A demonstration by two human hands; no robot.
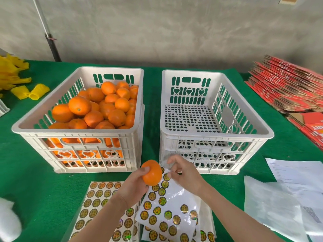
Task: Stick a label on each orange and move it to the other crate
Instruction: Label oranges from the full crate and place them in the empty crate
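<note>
Watching the head cam feed: the left hand (132,187), down around 6 o'clock, has its fingers (145,169) wrapped round one orange (151,172), held up off the green bench (35,180) right in front of the gap between the two crates. The right hand (185,173), just on the 3 o'clock side of that orange, is pinching the top corner of a label sheet (174,198) that curls up off the bench. Honestly I can't tell if it's got a single label or just the backing paper. A second sheet (97,198) of round gold labels lies flat at 7 o'clock, partly under the left forearm. The left crate (76,133) at 10 o'clock is heaped with oranges, and the right crate (216,135) at 2 o'clock shows its perforated floor. Yellow foam nets (14,75) sit at 9 o'clock, a stack of red cartons (288,88) at 3 o'clock, and papers (297,172) and clear plastic bags (271,206) at 4 o'clock.
</note>
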